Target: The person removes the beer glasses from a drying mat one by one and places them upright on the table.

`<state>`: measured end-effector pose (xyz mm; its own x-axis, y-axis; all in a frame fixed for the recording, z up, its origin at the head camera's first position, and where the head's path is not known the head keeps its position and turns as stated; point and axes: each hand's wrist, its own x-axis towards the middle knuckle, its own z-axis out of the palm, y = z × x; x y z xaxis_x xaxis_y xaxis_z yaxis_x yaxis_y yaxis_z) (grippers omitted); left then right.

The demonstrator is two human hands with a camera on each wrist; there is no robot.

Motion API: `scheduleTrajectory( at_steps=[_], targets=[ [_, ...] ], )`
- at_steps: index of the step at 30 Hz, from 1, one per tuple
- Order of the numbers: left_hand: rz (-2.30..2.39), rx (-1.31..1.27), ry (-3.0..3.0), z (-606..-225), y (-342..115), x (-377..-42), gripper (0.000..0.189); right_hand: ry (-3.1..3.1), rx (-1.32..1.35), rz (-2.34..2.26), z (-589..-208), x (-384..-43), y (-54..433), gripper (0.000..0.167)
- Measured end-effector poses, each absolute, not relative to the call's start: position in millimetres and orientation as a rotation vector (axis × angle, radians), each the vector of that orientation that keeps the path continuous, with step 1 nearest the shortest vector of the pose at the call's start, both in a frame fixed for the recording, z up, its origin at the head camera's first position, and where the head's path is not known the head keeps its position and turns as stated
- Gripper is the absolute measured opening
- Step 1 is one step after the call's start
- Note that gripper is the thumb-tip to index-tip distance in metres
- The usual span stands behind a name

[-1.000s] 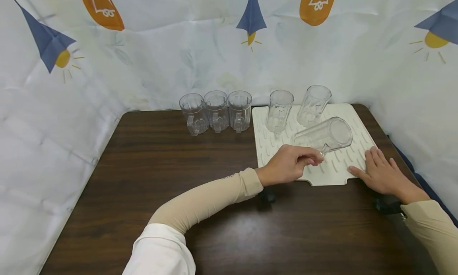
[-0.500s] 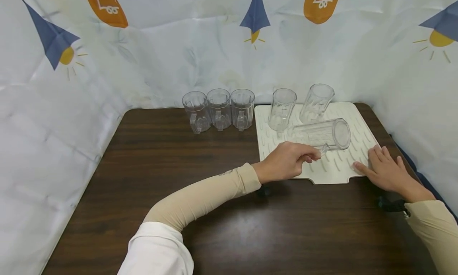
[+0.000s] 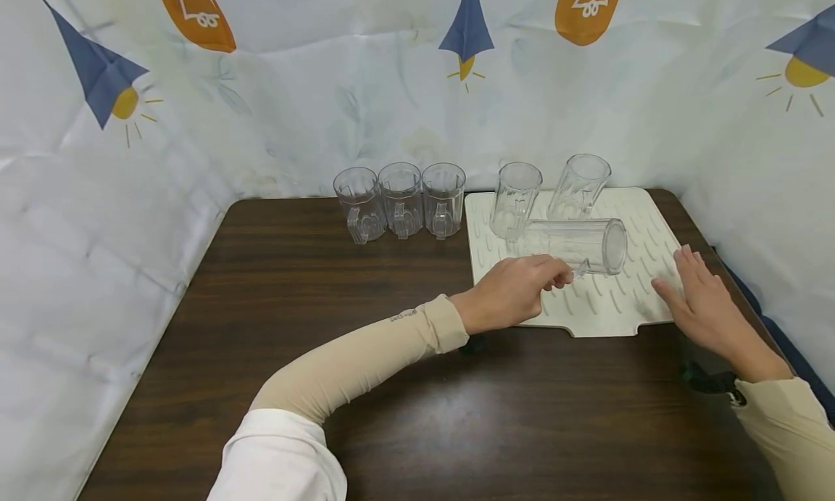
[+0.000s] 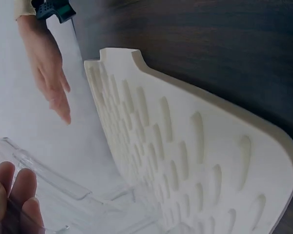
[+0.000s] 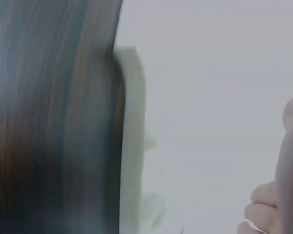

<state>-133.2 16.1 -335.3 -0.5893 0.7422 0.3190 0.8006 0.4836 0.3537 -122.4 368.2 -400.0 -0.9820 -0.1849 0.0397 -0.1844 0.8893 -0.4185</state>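
In the head view my left hand [image 3: 512, 292] holds a clear mug [image 3: 570, 240] by its handle. The mug is turned on its side over the white ridged drying mat [image 3: 607, 305], its round end to the right. Whether it touches the mat is hard to tell. The left wrist view shows curled fingers [image 4: 23, 187] at the handle. My right hand [image 3: 711, 312] holds nothing, fingers straight, by the mat's right edge, and looks raised. Two more clear mugs, one [image 3: 515, 200] at the mat's back left and one [image 3: 579, 189] beside it, stand on the mat.
Left of the mat, three clear mugs, the nearest of them [image 3: 444, 200], stand upright in a row on the dark wooden table [image 3: 293, 305]. A patterned white cloth [image 3: 293, 109] hangs behind and around the table.
My left hand has moved the mug left, bringing its axis nearly level across the view. My right hand, earlier resting at the mat's right edge, has lifted with fingers straighter.
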Motion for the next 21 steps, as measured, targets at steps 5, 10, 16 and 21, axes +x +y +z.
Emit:
scheduleTrajectory(
  at_steps=[5,10,16,21],
  targets=[
    [-0.622,-1.364,-2.57,-334,14,-132,0.041,3.076,-0.271,-0.853,-393,-112,351,0.07],
    [-0.497,-1.364,-2.568,-332,11,-132,0.041,3.135,-0.283,-1.024,-384,-108,334,0.064],
    [-0.394,-1.376,-2.486,-332,9,-131,0.038,3.177,-0.297,-1.168,-374,-106,314,0.056],
    [-0.358,-1.353,-2.41,-334,8,-129,0.039,3.194,-0.358,-1.244,-370,-102,302,0.05]
  ],
)
